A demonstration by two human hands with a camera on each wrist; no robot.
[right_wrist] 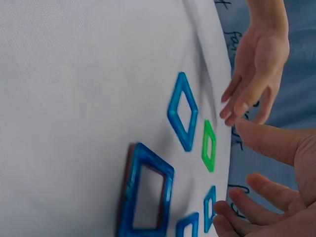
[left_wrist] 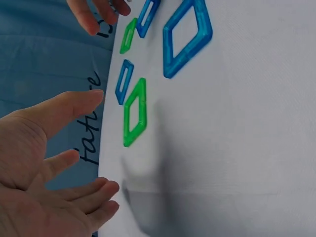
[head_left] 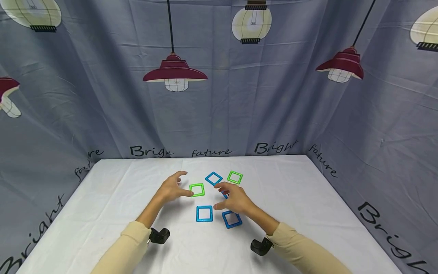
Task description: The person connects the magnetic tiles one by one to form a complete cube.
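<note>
The left hand [head_left: 170,187] hovers with fingers spread and holding nothing, its fingertips just beside the near green square [head_left: 197,189]. The right hand [head_left: 234,199] also has loosely spread fingers, above a partly hidden blue square [head_left: 224,195], with two more blue squares [head_left: 204,213] lying nearer its wrist.

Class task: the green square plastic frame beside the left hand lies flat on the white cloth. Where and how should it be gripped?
Pinch one bar of the green square plastic frame, probably its left one, nearest the left hand. It lies flat with an open centre, so a finger can likely hook inside.
</note>
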